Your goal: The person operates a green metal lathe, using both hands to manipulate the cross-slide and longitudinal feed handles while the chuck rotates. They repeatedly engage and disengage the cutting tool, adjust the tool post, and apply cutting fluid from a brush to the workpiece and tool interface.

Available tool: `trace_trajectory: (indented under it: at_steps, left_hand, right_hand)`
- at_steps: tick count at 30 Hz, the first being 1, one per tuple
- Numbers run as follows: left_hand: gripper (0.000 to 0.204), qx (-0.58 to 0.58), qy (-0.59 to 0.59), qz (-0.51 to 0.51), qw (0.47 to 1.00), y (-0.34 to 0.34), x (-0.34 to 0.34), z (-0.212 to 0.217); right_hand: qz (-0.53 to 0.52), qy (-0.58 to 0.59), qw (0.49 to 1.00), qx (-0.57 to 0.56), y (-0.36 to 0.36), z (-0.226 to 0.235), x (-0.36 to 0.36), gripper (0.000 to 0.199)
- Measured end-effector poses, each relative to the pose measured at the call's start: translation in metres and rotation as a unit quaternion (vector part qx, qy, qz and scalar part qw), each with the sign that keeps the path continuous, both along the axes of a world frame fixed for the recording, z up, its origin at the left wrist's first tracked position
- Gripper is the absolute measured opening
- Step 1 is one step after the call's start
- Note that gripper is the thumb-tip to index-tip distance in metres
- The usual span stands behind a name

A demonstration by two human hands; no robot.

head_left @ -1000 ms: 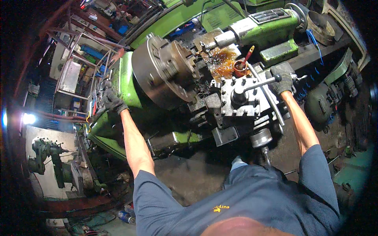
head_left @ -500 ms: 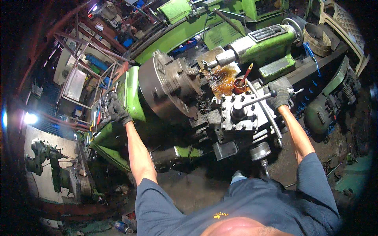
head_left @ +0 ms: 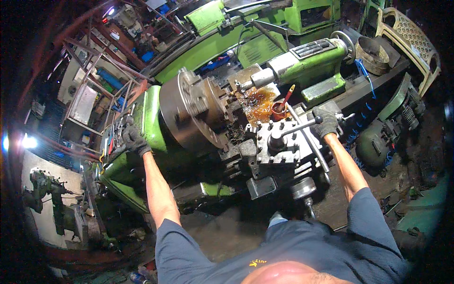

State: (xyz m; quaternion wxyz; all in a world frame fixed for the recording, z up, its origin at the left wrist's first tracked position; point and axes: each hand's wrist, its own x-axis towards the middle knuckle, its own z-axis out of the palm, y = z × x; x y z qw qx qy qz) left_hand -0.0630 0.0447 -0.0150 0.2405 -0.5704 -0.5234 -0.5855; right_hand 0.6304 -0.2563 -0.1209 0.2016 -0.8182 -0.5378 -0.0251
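My left hand (head_left: 136, 142), in a dark grey knit glove, is at the left end of the green lathe headstock (head_left: 152, 110), beside several hand tools (head_left: 113, 135). Its fingers are curled, and what they hold is hidden. My right hand (head_left: 326, 124), gloved alike, is closed beside the ball-ended lever (head_left: 301, 126) of the square tool post (head_left: 279, 154). What lies under that palm cannot be seen. Between my hands is the large steel chuck (head_left: 182, 111), its jaws facing right. A red pot (head_left: 279, 111) with a brush (head_left: 287, 97) stands behind the tool post, near brown oily fluid (head_left: 257, 102).
The green tailstock (head_left: 307, 61) stands on the bed to the far right. A long metal bar (head_left: 309, 142) slants across the carriage, near a handwheel (head_left: 303, 188). A beige plastic chair (head_left: 411, 42), a round metal tub (head_left: 372, 54) and a green motor-like unit (head_left: 378, 142) are at right.
The chuck's jaws, smeared by rotation before, look sharper now. The whole view has shifted slightly, moving the machine left in the picture. Both hands keep their places on the lathe.
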Motion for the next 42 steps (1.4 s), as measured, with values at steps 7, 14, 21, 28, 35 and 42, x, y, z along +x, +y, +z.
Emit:
trace_trajectory:
  at_steps: [7, 14, 21, 28, 35, 42]
  left_hand:
    - [0.028, 0.032, 0.018, -0.025, 0.999, 0.004, 0.0, -0.009]
    - [0.03, 0.08, -0.005, -0.052, 0.995, 0.015, -0.044, -0.004]
    - [0.015, 0.091, -0.034, -0.095, 0.991, 0.031, 0.035, -0.038]
    - [0.023, 0.076, -0.028, -0.079, 0.994, 0.008, 0.028, -0.02]
    - [0.026, 0.047, -0.015, -0.052, 0.997, -0.002, 0.017, -0.012]
    - [0.027, 0.075, -0.016, -0.089, 0.993, 0.002, 0.018, -0.013]
  right_hand:
    - [-0.018, 0.02, 0.999, -0.029, -0.003, 0.01, -0.006, 0.021]
    - [0.043, -0.027, 0.999, 0.015, 0.003, -0.002, -0.006, 0.026]
    - [-0.022, 0.002, 1.0, -0.002, -0.011, 0.002, 0.01, 0.025]
    - [-0.031, 0.015, 0.998, -0.053, -0.006, 0.009, 0.001, 0.031]
    - [-0.034, 0.034, 0.998, -0.043, -0.004, 0.004, -0.002, 0.029]
    - [-0.03, 0.014, 0.999, -0.02, 0.001, -0.008, 0.005, 0.028]
